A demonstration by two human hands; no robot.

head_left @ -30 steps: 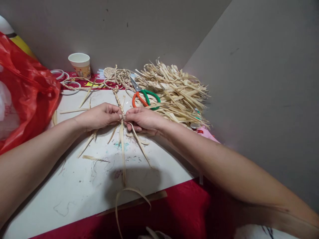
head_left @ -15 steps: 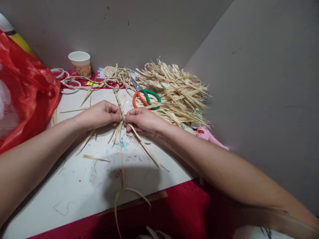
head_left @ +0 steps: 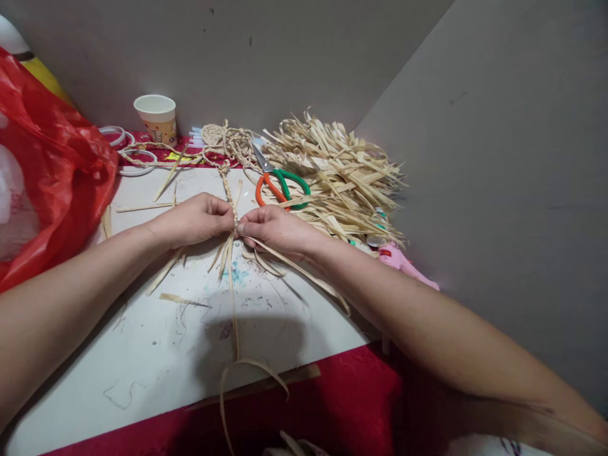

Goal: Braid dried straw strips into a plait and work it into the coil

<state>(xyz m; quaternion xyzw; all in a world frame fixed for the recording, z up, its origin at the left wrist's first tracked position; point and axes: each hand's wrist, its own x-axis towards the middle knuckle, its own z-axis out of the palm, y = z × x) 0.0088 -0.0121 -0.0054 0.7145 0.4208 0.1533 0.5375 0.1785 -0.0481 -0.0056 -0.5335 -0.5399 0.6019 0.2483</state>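
Observation:
A braided straw cord runs from the tangle at the back down to my two hands. At its near end my left hand pinches the braid between thumb and fingers. Close beside it, almost touching, my right hand pinches a straw strip that slants off to the lower right beneath my forearm. Several short loose ends fan out below the fingertips. One long strip hangs from the braid toward the table's front edge and curls over it. My fingers hide the exact crossing of the strips.
Scissors with orange and green handles lie against a heap of straw strips. Behind are a coil of braid, a paper cup and white rings. A red plastic bag stands left, a pink tool right.
The strip in my right hand has swung outward to the right and up, closer to my forearm. My left hand stays at the braid. The whole view has shifted slightly.

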